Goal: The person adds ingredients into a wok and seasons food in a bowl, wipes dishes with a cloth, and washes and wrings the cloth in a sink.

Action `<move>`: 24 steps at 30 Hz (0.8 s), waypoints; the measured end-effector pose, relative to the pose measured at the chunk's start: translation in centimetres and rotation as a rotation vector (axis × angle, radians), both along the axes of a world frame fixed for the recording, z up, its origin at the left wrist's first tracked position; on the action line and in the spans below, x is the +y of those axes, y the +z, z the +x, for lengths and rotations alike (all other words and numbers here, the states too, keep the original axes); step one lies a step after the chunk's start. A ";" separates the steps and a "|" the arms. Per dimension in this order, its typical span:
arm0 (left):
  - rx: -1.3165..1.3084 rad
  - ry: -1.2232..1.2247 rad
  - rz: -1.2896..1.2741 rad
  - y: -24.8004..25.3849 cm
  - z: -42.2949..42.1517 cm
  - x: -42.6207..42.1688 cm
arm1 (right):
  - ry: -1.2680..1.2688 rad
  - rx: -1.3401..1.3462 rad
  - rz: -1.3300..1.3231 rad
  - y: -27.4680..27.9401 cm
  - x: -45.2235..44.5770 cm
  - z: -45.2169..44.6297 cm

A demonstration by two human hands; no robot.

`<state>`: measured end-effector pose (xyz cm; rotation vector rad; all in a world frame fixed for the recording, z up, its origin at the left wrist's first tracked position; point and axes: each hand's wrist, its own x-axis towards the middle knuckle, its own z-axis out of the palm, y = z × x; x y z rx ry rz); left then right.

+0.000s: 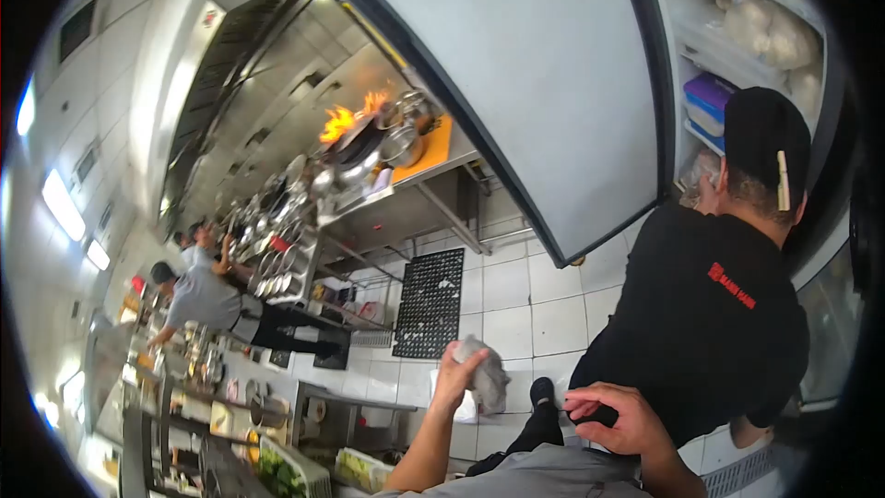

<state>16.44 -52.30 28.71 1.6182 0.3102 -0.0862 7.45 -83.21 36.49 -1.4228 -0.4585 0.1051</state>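
My left hand (454, 378) is closed around a greyish-white bundle (492, 382) that looks wrapped in thin plastic; its contents cannot be made out. It is held up over the tiled floor, in front of my body. My right hand (619, 417) hovers before my waist, near the back of a person in black (705, 323). Its fingers are loosely bent, with a gap between them and the thumb. Something dark shows in that gap, and it looks like the black clothing behind.
A large open fridge door (525, 65) stands ahead. The person in black leans toward shelves holding plastic bags (765, 28) and a purple-and-blue package (708, 101). Flames (338, 124) rise at the stove. A black mat (430, 302) lies on the floor; vegetable crates (293, 470) stand low left.
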 end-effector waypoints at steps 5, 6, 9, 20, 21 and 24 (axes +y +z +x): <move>-0.010 -0.620 0.165 -2.8 8.9 -0.8 | -0.325 0.246 -0.124 -4.1 5.5 4.4; 0.103 -0.697 0.089 -3.0 9.7 -0.4 | -0.371 0.260 -0.167 -4.0 6.9 6.0; 0.137 -0.814 -0.028 -1.7 10.9 1.2 | -0.413 0.006 -0.542 -2.3 11.0 11.0; -0.044 -0.923 0.082 5.6 14.9 15.1 | 0.247 0.155 -0.514 -3.3 23.3 23.6; -0.044 -0.934 0.085 6.1 15.3 15.8 | 0.236 0.157 -0.510 -4.0 23.9 24.5; -0.049 -0.709 0.214 7.1 16.5 18.0 | 0.099 -0.031 -0.471 -4.6 24.8 27.0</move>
